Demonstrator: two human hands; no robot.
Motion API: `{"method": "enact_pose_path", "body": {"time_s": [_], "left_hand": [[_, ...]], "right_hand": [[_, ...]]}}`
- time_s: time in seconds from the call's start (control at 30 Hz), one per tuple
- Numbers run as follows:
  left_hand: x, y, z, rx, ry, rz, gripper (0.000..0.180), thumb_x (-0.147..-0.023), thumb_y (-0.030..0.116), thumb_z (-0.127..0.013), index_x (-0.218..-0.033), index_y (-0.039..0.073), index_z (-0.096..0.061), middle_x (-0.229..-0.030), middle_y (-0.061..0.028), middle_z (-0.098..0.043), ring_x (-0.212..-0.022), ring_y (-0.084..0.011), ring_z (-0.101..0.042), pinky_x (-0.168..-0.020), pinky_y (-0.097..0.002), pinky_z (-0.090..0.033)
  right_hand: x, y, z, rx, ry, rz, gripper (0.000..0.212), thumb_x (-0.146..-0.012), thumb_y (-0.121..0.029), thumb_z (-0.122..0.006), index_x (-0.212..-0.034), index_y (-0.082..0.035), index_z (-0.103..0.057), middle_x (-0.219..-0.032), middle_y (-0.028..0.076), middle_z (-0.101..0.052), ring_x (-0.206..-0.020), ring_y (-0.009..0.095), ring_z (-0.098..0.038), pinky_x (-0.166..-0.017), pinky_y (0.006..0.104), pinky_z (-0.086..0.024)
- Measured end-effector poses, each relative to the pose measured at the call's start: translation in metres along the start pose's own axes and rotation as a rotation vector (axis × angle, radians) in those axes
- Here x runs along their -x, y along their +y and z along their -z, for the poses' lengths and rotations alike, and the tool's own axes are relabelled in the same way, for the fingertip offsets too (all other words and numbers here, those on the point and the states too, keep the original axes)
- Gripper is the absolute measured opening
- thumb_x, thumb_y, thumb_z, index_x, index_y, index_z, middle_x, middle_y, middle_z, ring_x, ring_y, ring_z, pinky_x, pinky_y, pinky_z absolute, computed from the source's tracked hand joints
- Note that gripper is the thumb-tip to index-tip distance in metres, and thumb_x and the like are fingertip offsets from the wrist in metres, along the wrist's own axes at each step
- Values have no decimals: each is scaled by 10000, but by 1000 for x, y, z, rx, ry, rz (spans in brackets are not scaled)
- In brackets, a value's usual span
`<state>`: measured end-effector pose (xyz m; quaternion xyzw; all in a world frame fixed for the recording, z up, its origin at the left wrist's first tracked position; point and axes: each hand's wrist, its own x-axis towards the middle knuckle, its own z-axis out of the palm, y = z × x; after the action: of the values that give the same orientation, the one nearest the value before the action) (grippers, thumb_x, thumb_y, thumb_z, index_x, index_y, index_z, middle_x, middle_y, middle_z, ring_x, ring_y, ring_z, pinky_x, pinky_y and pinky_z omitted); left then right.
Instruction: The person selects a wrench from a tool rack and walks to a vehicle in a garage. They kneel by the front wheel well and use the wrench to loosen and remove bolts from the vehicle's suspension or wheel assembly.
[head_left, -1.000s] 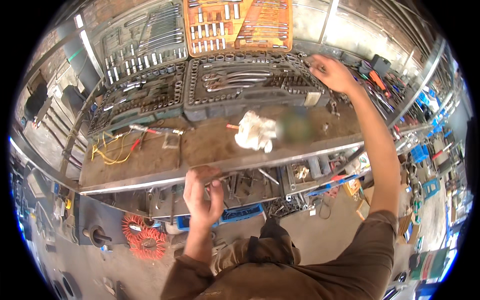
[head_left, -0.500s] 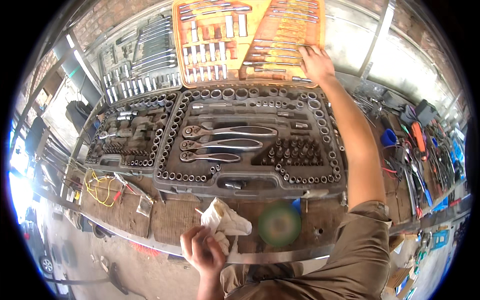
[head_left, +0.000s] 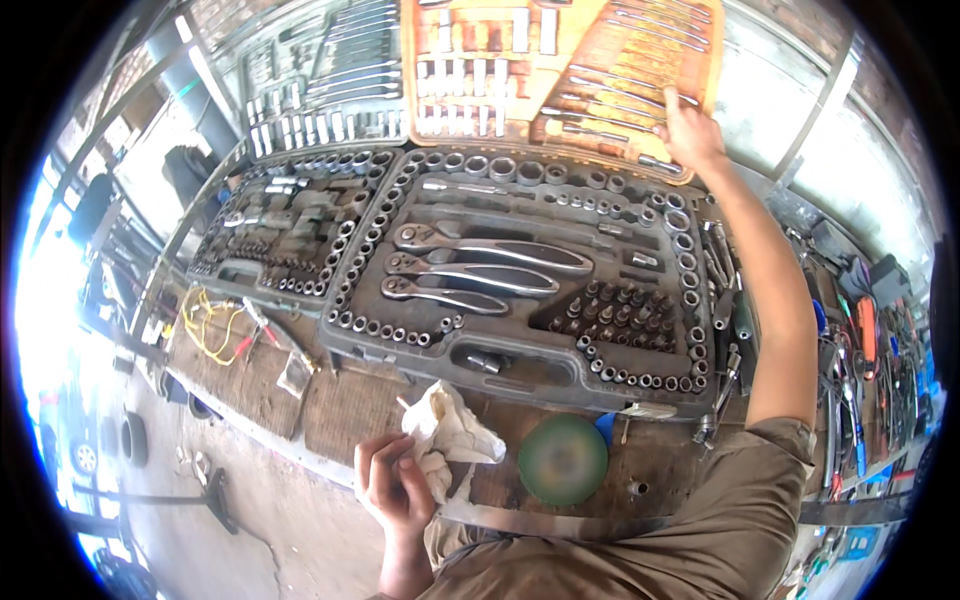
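My right hand (head_left: 692, 138) reaches up to the orange lid (head_left: 705, 80) of the larger socket set. Its forefinger stretches along the ends of the combination wrenches (head_left: 612, 100) clipped there, with the other fingers partly bent. My left hand (head_left: 393, 482) hovers low by the bench's front edge, fingers curled in; whatever may be inside them is hidden. Right beside it lies a crumpled white cloth (head_left: 455, 425). Below the lid, the dark case (head_left: 440, 335) carries three ratchets (head_left: 490, 250), rows of sockets (head_left: 690, 280) and many bits (head_left: 620, 312).
A smaller tool case (head_left: 240, 268) stands open to the left. Yellow wire (head_left: 205, 325) and red-tipped leads lie before it. A green disc (head_left: 562, 460) rests near the front edge. Assorted pliers and hand tools (head_left: 860, 370) crowd the right end of the bench (head_left: 340, 425).
The view has turned, shifting the cases up and to the right. My right hand stays at the wrench ends, its forefinger now more extended. My left hand keeps its curl beside the cloth.
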<state>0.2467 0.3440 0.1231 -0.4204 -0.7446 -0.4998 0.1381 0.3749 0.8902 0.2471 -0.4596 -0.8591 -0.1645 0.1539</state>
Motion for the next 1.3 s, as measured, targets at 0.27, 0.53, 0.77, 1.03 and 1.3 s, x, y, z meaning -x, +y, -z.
{"method": "enact_pose_path", "body": {"time_s": [0.27, 0.53, 0.77, 1.03, 1.3], "left_hand": [[-9, -11, 6, -37, -19, -84, 128, -706, 2, -621, -831, 25, -642, -867, -124, -630, -740, -297, -606, -660, -376, -482], [7, -12, 21, -43, -47, -140, 201, -729, 85, -662, -921, 45, -619, -943, -123, -606, -819, -301, -596, -711, -387, -463], [30, -40, 97, 900, 139, 253, 719, -905, 328, -579, -1452, 20, -230, -1434, -175, -361, -1355, -285, -325, -1114, -443, -274], [111, -102, 234, 1978, 84, 850, 426, -993, 453, -467, -705, 141, -439, -580, 26, -413, -471, -100, -402, -519, -284, -431], [438, -316, 271, 1888, 692, 1561, 556, -981, 436, -460, -529, 190, -250, -447, 53, -215, -377, -100, -202, -370, -250, -217]], "right_hand": [[2, 15, 33, 321, 97, 137, 428, -732, -162, -701, -1129, -45, -592, -1070, 183, -629, -941, 344, -643, -787, 447, -539], [100, -48, 117, -593, 65, 270, 354, -911, -348, -630, -1086, -40, -628, -786, 87, -632, -750, 238, -634, -646, 358, -490], [299, -289, 226, -1229, -784, 255, 183, -877, -221, -705, -943, -69, -627, -647, -63, -537, -487, 13, -407, -405, 187, -290], [465, -400, 259, -857, -1322, 1065, 497, -908, -299, -678, -1285, -12, -527, -1068, 109, -646, -904, 141, -605, -756, 312, -515], [336, -271, 240, -1008, -1101, 617, 465, -964, -292, -578, -1373, -97, -476, -1222, 112, -639, -1117, 209, -605, -958, 375, -487]]}}
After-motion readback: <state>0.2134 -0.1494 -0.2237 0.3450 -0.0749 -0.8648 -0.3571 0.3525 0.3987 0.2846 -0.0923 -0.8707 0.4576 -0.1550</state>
